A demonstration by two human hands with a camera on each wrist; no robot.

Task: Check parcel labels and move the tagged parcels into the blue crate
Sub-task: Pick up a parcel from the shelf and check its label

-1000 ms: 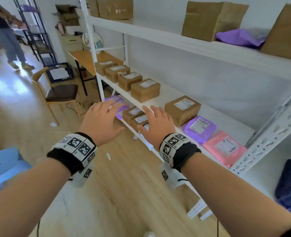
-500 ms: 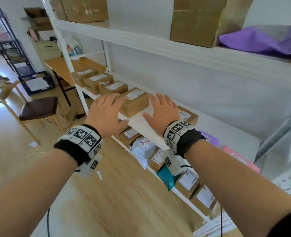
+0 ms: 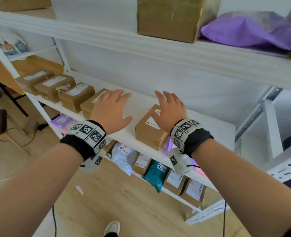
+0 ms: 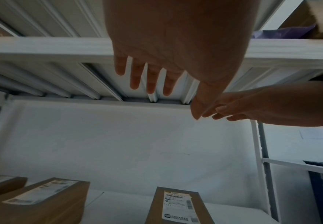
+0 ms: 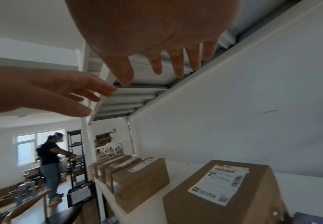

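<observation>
Since the earlier frame both hands were raised over the middle shelf [image 3: 127, 134]. The left hand [image 3: 109, 111] and right hand [image 3: 171, 111] are spread, nothing held. The lone parcel [image 3: 150, 132] is found at 6 o'clock under the right hand; its yellow tag may be misread through haste. The blue crate is not seen.

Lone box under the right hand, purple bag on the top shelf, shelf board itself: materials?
Lone box: looks like brown corrugated cardboard, matte, with a white paper label on top. Purple bag: probably thin plastic mailer film; it crumples and shows a soft sheen. Shelf board: smooth white, likely painted metal or laminate; cannot tell which.
</observation>
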